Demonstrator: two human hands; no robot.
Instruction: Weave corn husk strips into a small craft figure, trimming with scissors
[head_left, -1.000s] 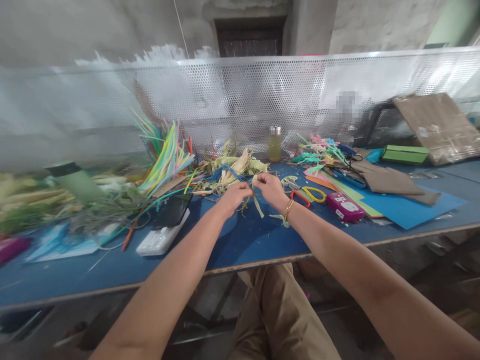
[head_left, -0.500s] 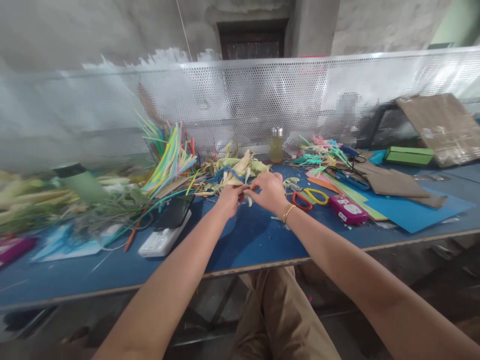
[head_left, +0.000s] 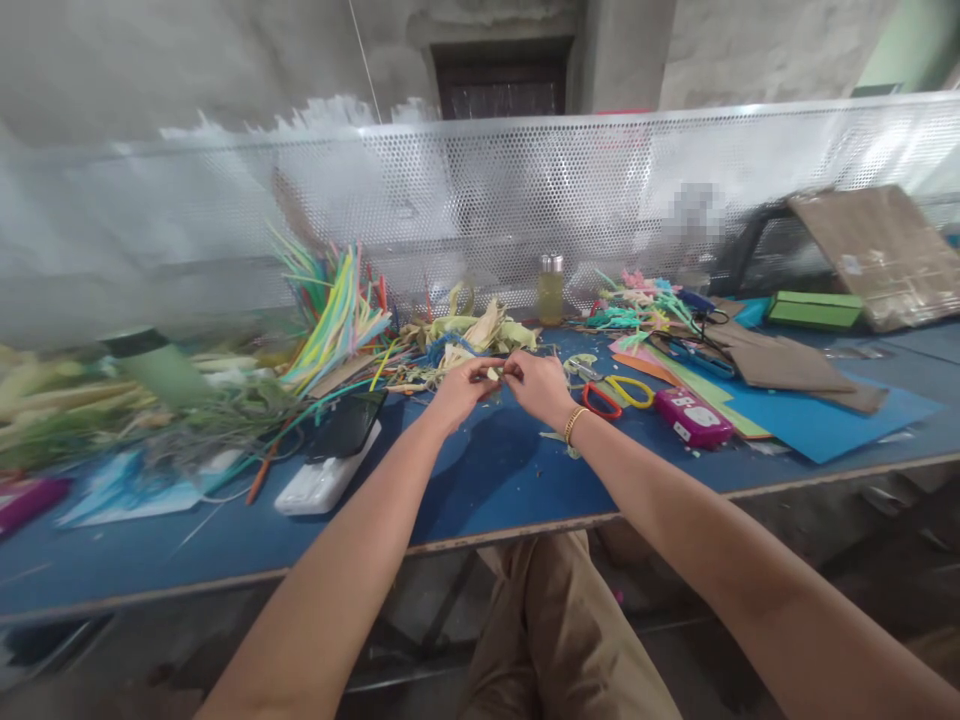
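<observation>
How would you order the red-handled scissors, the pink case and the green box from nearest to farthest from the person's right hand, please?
From the right hand, pinching a pale strip:
1. red-handled scissors, just to its right.
2. pink case, farther right.
3. green box, far right at the back.

Small pale husk strip (head_left: 495, 374), pinched

Bare bench (head_left: 510, 480) lies open before the husk pile (head_left: 472, 335), hemmed by a phone (head_left: 346, 422) left of it, scissors (head_left: 619, 392) right of it, a mesh screen (head_left: 525, 200) behind.
</observation>
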